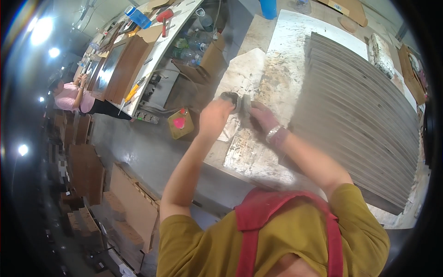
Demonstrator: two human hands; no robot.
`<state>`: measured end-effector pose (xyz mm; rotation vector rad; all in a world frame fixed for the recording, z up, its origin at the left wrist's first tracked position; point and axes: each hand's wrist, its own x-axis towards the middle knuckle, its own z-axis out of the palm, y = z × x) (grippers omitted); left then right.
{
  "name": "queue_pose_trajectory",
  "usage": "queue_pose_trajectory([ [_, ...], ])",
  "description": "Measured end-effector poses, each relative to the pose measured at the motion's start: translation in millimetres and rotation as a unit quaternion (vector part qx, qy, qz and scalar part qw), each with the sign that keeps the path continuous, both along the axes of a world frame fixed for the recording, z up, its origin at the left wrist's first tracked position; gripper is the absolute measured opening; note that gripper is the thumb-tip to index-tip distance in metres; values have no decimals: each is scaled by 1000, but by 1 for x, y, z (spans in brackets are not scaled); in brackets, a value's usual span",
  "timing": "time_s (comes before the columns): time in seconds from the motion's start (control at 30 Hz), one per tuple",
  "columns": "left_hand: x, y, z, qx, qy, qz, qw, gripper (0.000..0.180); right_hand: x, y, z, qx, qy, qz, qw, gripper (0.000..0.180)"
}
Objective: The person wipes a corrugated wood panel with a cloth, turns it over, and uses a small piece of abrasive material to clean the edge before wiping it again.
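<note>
Over the left part of the worn white table, my two hands are close together. My bare left hand (216,119) is closed on a small dark round thing (229,97), cup-like or ring-like; its kind is too small to make out. Beside it my right hand (264,117), in a pinkish glove with a light band at the wrist, is curled inward. A grey piece (247,105) shows at its fingertips; whether this is a held thing or part of the glove I cannot tell. Under both hands lies a stained pale sheet (242,69).
A large stack of long grey-brown strips (355,115) fills the table's right side. A blue cup (268,8) stands at the far edge. Left across the aisle are a carton (203,62) of bottles, a yellow container (181,123), a bench with a screwdriver (134,91), and another person (76,96).
</note>
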<state>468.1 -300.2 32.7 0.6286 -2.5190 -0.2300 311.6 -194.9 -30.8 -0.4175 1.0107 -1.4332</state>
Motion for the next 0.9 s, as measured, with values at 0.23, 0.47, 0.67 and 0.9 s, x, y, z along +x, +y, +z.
queue_pose_trajectory([
  [0.23, 8, 30, -5, -62, -9, -40, 997, 13, 1, 21, 34, -62, 265, -18, 962, 49],
  [0.47, 9, 47, 2, -66, 12, -11, 998, 8, 3, 40, 18, -50, 145, -29, 988, 39],
  [0.67, -4, 44, -5, -23, -24, 152, 988, 14, 6, 44, 17, 28, 19, -45, 998, 42],
  [0.9, -6, 47, -7, 90, 12, 148, 985, 11, 14, 38, 22, -51, 78, -61, 994, 44],
])
